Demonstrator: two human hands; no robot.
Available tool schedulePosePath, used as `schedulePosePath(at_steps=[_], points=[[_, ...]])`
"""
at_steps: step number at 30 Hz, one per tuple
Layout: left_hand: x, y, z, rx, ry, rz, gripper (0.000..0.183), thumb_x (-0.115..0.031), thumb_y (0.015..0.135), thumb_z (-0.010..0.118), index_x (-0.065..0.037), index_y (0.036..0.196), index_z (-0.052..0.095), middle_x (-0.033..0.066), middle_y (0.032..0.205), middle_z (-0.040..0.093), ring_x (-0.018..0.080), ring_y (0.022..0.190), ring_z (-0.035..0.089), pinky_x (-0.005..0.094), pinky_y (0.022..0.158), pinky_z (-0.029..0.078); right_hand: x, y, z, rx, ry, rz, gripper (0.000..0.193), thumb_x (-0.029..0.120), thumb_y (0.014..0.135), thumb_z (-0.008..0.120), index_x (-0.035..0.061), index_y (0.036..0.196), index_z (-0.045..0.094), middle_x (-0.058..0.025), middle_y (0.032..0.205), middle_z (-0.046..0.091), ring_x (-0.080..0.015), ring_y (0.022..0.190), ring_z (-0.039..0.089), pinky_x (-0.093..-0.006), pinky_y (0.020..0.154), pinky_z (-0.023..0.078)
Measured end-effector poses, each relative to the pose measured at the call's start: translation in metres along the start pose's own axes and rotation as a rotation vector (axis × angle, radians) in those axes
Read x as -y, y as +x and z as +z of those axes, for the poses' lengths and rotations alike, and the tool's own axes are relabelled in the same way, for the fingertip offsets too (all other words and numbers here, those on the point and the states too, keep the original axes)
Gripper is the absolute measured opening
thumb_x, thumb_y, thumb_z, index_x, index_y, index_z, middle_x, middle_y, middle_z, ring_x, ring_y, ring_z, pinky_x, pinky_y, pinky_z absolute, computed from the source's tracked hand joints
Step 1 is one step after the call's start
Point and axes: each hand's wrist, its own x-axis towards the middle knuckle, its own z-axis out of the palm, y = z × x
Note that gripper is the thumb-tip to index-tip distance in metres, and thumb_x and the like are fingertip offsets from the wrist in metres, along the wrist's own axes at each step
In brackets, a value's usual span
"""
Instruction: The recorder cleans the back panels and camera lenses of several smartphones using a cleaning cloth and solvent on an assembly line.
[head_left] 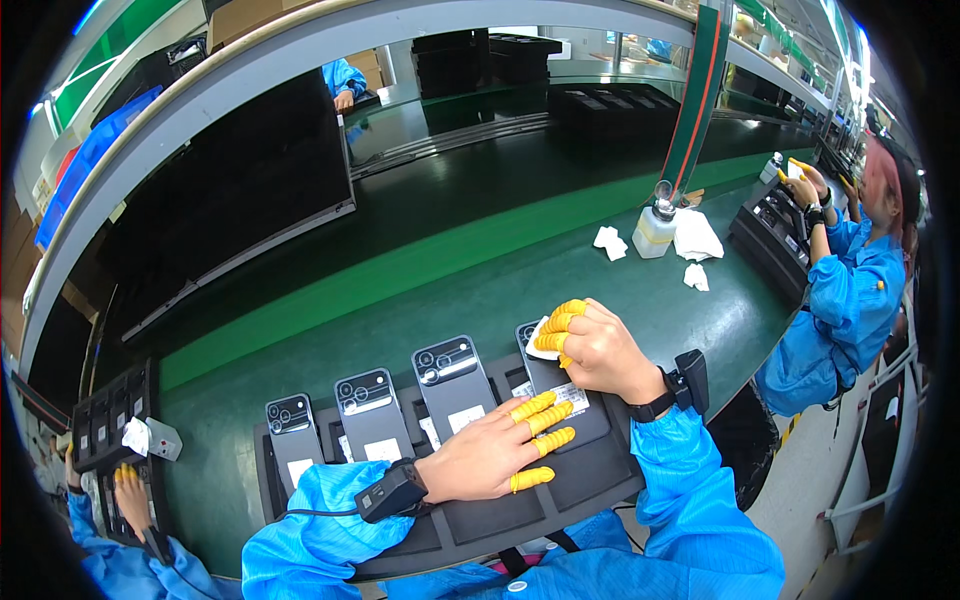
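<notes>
My right hand [605, 350], with yellow finger cots, pinches a folded white wipe [543, 343] against the top of the rightmost smartphone [547, 376], over its camera area. My left hand [485, 455] lies across that phone's lower part, its cot-covered fingers spread out. The phone is dark grey with a white label, partly hidden by both hands. To its left, a row of similar phones lies back up: one [447, 380] beside it, another [374, 412] and one at the far end [296, 445]. They rest in a black slotted tray [590, 492] at the bench's near edge.
A translucent bottle [655, 230] stands beyond my right hand, among crumpled white wipes [697, 236]. A post [695, 110] rises behind it. Co-workers in blue sit at the right [850, 290] and left [130, 500], with black trays. A large dark panel [250, 170] stands at the back left.
</notes>
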Motion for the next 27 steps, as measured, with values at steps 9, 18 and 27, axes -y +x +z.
schedulePosePath(at_steps=[9,18,27], points=[[0.0002,-0.0007,0.0008,0.012,0.003,-0.005,0.056,-0.043,0.101,0.05,-0.009,0.145,0.047,0.0211,0.151,0.042,0.0366,0.145,0.034,0.0507,0.121,0.024,0.0014,0.0006,-0.0052,0.046,-0.013,0.012,0.012,0.0,0.06,0.071,0.001,0.073,0.069,-0.0091,0.079,0.064,-0.0278,0.083,0.062,-0.0387,0.085,0.052],[0.0002,-0.0003,0.0002,0.001,0.007,0.005,0.056,-0.044,0.102,0.05,-0.009,0.145,0.047,0.0208,0.151,0.042,0.0362,0.145,0.034,0.0508,0.121,0.024,0.0007,0.0007,-0.0017,0.009,-0.008,0.006,0.011,0.0,0.062,0.07,0.0012,0.073,0.069,-0.0092,0.079,0.065,-0.0275,0.082,0.062,-0.0387,0.083,0.052],[0.0,-0.0009,0.0001,0.007,0.013,0.003,0.056,-0.044,0.102,0.049,-0.009,0.146,0.047,0.021,0.151,0.041,0.0367,0.145,0.034,0.0507,0.121,0.024,-0.0005,-0.0021,-0.0021,0.075,-0.012,0.036,0.031,-0.001,0.058,0.07,0.0026,0.088,0.076,-0.0084,0.087,0.07,-0.0265,0.09,0.067,-0.0392,0.084,0.053]])
